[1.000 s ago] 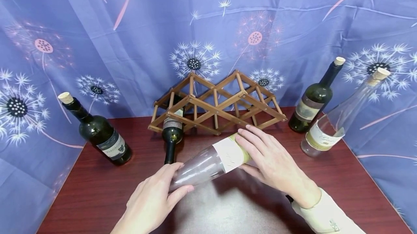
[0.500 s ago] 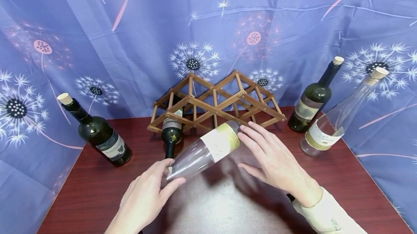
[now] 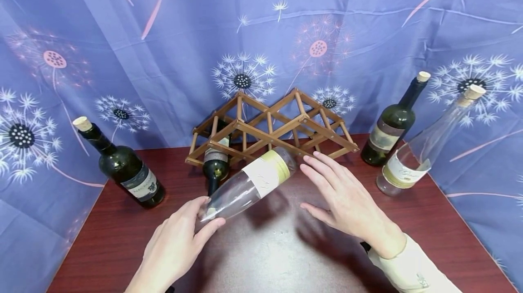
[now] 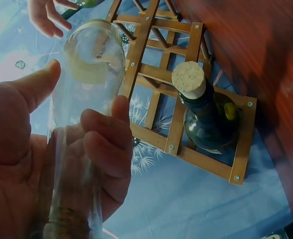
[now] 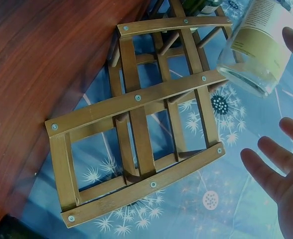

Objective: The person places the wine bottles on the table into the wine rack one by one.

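Observation:
My left hand [image 3: 173, 238] grips a clear glass wine bottle [image 3: 245, 188] around its neck end, thumb on one side and fingers on the other in the left wrist view. The bottle slants above the table, its white and yellow label facing up and its base toward the wooden wine rack [image 3: 271, 134]. Beside that base, my right hand [image 3: 345, 197] holds nothing, its fingers spread and apart from the glass. A dark green wine bottle [image 3: 215, 166] lies in the rack's left slot, its neck toward me; its cork [image 4: 189, 79] shows in the left wrist view.
On the left of the dark red table [image 3: 102, 238] stands a corked dark bottle [image 3: 130, 173]. At the right stand another dark green bottle [image 3: 388, 129] and a clear corked bottle [image 3: 408, 166]. A blue dandelion-print cloth [image 3: 184, 57] hangs behind the rack.
The right hand has let go of the clear bottle's base. My left hand has drawn the bottle left and toward me, and its base has swung up toward the rack.

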A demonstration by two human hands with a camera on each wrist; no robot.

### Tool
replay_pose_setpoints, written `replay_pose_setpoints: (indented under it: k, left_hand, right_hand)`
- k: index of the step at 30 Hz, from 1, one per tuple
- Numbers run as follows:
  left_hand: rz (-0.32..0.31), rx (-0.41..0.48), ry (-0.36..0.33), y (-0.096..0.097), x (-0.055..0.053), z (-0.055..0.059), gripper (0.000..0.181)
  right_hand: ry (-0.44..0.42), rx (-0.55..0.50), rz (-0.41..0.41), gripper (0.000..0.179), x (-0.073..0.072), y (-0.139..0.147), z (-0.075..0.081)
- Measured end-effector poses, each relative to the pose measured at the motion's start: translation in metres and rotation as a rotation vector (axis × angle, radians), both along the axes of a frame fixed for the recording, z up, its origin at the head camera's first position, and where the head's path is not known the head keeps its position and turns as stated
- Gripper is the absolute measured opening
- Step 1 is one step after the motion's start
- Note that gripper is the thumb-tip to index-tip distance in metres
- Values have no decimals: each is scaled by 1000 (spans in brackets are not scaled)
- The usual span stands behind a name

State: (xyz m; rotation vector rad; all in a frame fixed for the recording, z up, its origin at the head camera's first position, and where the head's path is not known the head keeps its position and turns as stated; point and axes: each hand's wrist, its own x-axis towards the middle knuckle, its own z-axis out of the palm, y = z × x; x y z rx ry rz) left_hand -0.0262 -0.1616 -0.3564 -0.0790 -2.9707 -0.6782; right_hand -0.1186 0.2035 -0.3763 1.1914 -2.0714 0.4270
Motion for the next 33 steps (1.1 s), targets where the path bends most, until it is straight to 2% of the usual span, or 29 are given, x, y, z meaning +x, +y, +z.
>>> replay_pose_setpoints:
  k: [19,28,33]
  left_hand:
    - [38,-25,-65,-9,-4,3,76]
    - [52,-18,-48,-14,-7,3,65]
    - [59,-15,-65,-15,-9,3,73]
  right_hand:
    - [0,2,-6,69,0,1,2]
    - [-2,-1,-6,70,0,1,2]
    - [-3,-4,-6,70,1,2,3]
